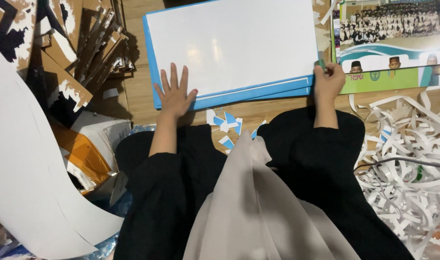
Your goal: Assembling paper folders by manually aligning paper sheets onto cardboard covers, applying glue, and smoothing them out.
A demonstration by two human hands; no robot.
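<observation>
Left hand (174,94) lies flat, fingers apart, on the white sheet (234,43); right hand (327,82) fingers clamp a green cutter (321,63) at the sheet's corner.

A stack of boards (232,45) lies at the middle of the floor's (135,91) far edge, with cardboard scraps (80,43) to its left and a poster (391,43) to its right. The left hand (174,94) rests flat on the stack's near left corner, while the right hand (327,84) grips its near right corner. Paper strips (403,159) are heaped at the right edge, and a large curved sheet (32,183) lies along the left edge.

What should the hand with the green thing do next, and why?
Probably draw the small green tool along the sheet's near edge. The right hand holds it at the near right corner of the white sheet, while the left hand presses the sheet flat, and cut paper strips lie nearby.
</observation>
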